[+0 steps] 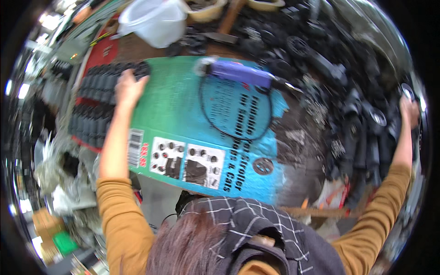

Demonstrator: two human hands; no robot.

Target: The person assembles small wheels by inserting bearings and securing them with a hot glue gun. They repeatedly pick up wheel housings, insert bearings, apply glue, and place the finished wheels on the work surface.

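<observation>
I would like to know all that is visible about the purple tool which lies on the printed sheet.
The purple tool has a slim, roughly cylindrical body that looks like plastic, and a narrow, silvery, metal-looking shaft at its right end. It lies on its side by the far edge of the blue-green printed sheet, tilting slightly down rightward. A black cord loops below it; blur hides where they join. Neither the left hand nor the right hand touches it.

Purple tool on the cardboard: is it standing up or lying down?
Lying down: the purple tool stretches lengthwise across the blue-green cardboard.
</observation>
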